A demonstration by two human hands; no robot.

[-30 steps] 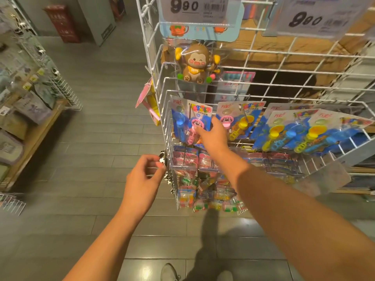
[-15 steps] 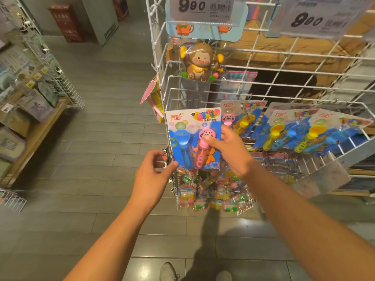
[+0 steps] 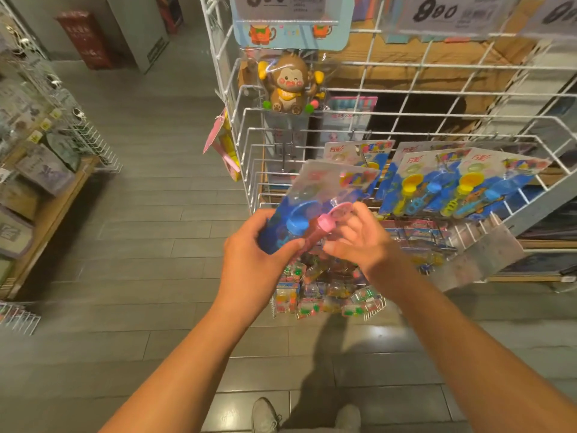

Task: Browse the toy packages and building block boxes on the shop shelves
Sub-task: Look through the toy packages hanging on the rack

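Nearest, lower centre of the frame: two bare forearms reach up from the bottom edge, grey shoes below on the dark plank floor.

Centre: left hand [image 3: 249,254] grips the lower left corner of the toy package [image 3: 315,210], thumb across the front, fingers prob. behind. Right hand [image 3: 359,242] has fingers curled at the pkg's right edge by the pink toy; blur makes it hard to say if it pinches or just touches. Pkg is held free of the rack, tilted back, face up toward the head, likely so the front can be read. It's a flat printed card w/ a glossy clear blister over a blue and a pink plastic toy, rounded heads on thin handles.

Just behind and below: small bagged sweets or beads [image 3: 327,295], shiny wrap, hang in front of the white wire basket [image 3: 406,135].

Right of centre: matching blister cards [image 3: 452,182] w/ yellow toys lean in a row in the basket, upright for flipping through.

Upper centre: brown plastic monkey toy [image 3: 288,85] in clear wrap hangs under a price tag [image 3: 281,1].

Far left: wooden shelf [image 3: 53,195] w/ greyish packs.
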